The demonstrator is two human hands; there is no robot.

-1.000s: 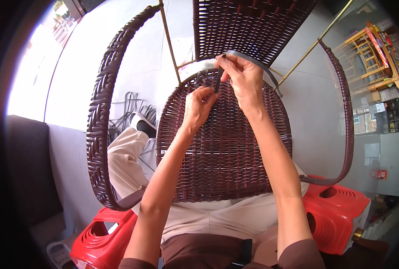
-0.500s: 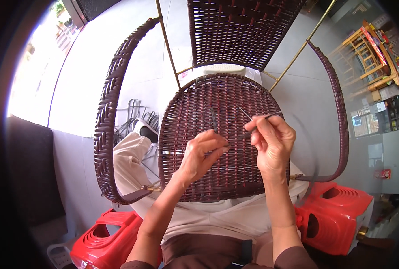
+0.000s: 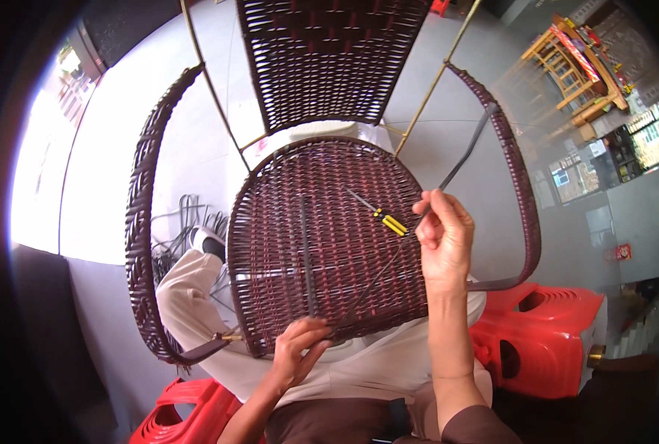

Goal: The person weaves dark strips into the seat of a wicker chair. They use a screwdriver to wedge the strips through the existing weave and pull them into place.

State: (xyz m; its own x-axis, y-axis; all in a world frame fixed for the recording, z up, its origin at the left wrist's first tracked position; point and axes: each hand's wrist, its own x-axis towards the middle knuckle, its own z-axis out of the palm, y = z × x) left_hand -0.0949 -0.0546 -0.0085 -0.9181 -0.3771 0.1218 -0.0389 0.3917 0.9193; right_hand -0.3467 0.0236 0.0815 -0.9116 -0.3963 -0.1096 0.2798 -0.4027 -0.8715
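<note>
A chair of dark brown and red woven strips faces me, its seat [image 3: 270,244] over my lap. Across the right part of the seat lies a screwdriver [image 3: 391,222] with a yellow and black handle and a thin pointed shaft. Beside it, my right hand [image 3: 445,237] pinches a dark flat weaving strip [image 3: 466,152]. This strip rises past the hand toward the right armrest and also slants down across the seat. At the seat's front edge my left hand [image 3: 298,351] has its slightly blurred fingers closed at the lower end of the dark strip [image 3: 307,266] running up the weave.
Woven armrests [image 3: 143,222] curve round both sides, and the backrest [image 3: 322,66] stands beyond the seat. Red plastic stools [image 3: 540,340] flank me. Loose strips [image 3: 185,222] lie on the floor by my shoe at left. Wooden furniture [image 3: 577,78] stands at far right.
The screwdriver has left my right hand and lies on the seat; that hand now holds the strip. My left hand has moved down to the front edge. The whole view has shifted.
</note>
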